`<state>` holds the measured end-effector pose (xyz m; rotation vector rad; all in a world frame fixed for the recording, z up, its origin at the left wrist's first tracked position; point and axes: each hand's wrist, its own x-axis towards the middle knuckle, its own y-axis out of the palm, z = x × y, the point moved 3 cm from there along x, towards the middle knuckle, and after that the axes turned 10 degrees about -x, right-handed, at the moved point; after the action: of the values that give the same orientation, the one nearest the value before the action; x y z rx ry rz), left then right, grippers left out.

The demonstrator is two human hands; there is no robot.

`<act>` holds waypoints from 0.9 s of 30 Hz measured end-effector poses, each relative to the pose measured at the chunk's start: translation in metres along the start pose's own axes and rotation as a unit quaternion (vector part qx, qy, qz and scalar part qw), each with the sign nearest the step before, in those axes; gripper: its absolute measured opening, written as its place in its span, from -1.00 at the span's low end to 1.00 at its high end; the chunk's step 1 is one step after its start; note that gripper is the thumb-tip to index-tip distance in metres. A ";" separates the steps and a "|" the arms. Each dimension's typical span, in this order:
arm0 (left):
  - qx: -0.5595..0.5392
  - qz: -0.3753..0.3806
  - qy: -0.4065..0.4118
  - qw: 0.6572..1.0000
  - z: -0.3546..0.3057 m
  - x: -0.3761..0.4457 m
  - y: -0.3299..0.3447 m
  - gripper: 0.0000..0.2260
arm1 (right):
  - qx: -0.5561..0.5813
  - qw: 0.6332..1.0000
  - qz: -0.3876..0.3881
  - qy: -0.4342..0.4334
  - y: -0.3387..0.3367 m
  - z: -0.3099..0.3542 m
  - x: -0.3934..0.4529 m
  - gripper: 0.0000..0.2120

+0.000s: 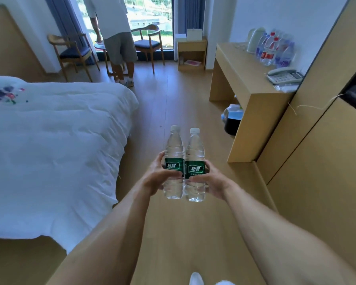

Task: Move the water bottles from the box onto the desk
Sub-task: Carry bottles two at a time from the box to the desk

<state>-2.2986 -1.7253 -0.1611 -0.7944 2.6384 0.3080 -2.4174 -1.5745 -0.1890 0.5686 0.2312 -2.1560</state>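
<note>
At the centre of the frame we carry two bottles upright, side by side and touching. Our left hand (154, 177) grips the left bottle (174, 161) at its green label, and our right hand (211, 182) grips the right bottle (194, 164) the same way. We should keep them upright and walk to the bench (245, 79) at upper right, setting them near the bottles on the bench (272, 49).

arms: both outstretched | hands: left (155, 177), right (211, 183) curled, gripping
</note>
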 end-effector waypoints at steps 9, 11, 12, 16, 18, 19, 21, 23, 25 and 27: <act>-0.020 -0.019 -0.003 1.000 -0.057 0.122 -0.008 -0.22 | -0.017 1.000 0.021 0.007 -0.035 0.070 0.118 -0.27; -0.020 -0.020 -0.004 1.000 -0.064 0.148 -0.011 -0.21 | -0.021 1.000 0.018 0.010 -0.041 0.079 0.142 -0.25; -0.021 -0.019 -0.004 1.000 -0.067 0.161 -0.013 -0.20 | -0.021 1.000 0.016 0.011 -0.043 0.084 0.154 -0.25; -0.019 -0.003 0.000 1.000 -0.084 0.224 -0.018 -0.18 | -0.014 1.000 -0.005 0.012 -0.057 0.105 0.204 -0.27; -0.020 0.010 0.002 1.000 -0.095 0.260 -0.022 -0.18 | -0.016 1.000 -0.022 0.008 -0.064 0.118 0.234 -0.28; -0.022 0.015 0.002 1.000 -0.101 0.279 -0.025 -0.18 | -0.020 0.999 -0.031 0.005 -0.067 0.126 0.251 -0.28; -0.024 0.027 0.001 0.999 -0.117 0.316 -0.033 -0.19 | -0.023 0.998 -0.052 0.004 -0.069 0.143 0.282 -0.29; -0.020 0.039 -0.004 0.999 -0.134 0.351 -0.042 -0.20 | -0.020 0.997 -0.069 0.013 -0.069 0.161 0.311 -0.29; -0.018 0.052 -0.008 0.998 -0.154 0.385 -0.053 -0.20 | -0.015 0.997 -0.080 0.013 -0.070 0.180 0.342 -0.29; -0.011 0.061 -0.009 0.998 -0.175 0.418 -0.061 -0.21 | -0.008 0.996 -0.086 0.007 -0.072 0.199 0.371 -0.29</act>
<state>-2.6364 -2.0325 -0.1776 -0.6349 2.6766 0.3743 -2.7293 -1.8666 -0.1936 0.5727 0.3141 -2.3153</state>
